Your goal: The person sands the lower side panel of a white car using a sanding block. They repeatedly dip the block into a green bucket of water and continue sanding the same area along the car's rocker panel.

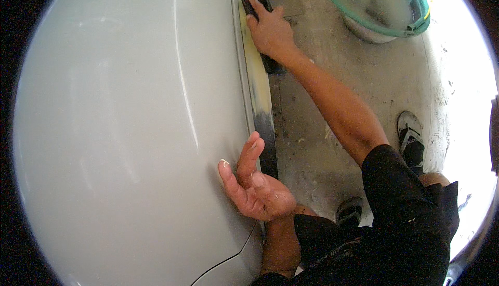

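A large pale grey car body panel (130, 119) fills the left of the view. Along its lower edge runs a strip of yellowish filler (255, 73) over a dark sill. My right hand (270, 28) is stretched far forward and grips a dark sanding block (254, 4), pressed flat on that filler strip. My left hand (254, 184) rests against the panel lower down, palm turned up, fingers apart and slightly curled, holding nothing.
A green-rimmed basin (416, 23) of cloudy water stands on the stained concrete floor (338, 67) at the upper right. My feet in dark sandals (410, 140) are on the floor beside the car. A panel seam (228, 260) curves at the bottom.
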{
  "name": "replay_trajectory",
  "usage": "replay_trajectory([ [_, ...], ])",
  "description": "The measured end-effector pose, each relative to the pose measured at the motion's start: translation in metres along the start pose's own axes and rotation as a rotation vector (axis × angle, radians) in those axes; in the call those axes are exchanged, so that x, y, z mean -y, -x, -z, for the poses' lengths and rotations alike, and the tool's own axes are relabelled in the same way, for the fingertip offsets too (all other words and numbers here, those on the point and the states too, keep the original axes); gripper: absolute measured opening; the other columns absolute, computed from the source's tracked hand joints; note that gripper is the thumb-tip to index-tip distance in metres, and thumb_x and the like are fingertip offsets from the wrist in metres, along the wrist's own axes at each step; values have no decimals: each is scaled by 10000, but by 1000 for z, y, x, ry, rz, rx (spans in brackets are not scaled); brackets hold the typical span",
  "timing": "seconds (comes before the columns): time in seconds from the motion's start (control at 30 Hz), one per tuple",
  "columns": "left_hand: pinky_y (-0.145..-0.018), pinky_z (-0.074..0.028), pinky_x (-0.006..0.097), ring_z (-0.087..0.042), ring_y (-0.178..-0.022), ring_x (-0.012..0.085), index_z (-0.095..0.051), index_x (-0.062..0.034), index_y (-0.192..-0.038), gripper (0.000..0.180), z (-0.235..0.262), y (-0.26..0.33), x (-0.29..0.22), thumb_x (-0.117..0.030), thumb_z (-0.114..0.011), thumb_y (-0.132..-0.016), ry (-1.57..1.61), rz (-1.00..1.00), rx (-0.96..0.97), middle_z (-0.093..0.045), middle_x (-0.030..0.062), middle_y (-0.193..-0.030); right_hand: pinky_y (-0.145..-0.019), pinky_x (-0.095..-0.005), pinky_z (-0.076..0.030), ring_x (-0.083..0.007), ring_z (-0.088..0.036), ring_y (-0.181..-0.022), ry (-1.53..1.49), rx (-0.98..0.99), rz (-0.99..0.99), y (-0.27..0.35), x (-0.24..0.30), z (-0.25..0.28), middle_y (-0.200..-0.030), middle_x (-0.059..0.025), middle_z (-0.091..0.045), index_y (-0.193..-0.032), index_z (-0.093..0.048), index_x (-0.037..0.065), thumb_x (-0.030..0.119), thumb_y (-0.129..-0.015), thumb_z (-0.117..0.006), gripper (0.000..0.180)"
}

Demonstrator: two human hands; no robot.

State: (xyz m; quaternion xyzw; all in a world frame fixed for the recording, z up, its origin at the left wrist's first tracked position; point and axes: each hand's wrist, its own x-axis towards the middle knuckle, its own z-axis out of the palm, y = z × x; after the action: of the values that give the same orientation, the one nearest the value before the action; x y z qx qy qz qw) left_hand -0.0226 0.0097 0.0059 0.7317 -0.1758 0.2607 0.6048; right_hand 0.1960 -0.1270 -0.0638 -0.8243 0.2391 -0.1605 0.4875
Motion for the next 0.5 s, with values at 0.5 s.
replay_trajectory([
  [0.5,-1010,-428,514,-588,-1087,439,-235,62,-1406,529,-8,-9,4,-160,-414,-961,12,-34,39,-611,329,-1086,-943,-538,-436,-563,-515,-1057,-34,-4,14,-68,-24,4,-1257,-432,-399,-1460,-315,147,332,-923,-420,578],
])
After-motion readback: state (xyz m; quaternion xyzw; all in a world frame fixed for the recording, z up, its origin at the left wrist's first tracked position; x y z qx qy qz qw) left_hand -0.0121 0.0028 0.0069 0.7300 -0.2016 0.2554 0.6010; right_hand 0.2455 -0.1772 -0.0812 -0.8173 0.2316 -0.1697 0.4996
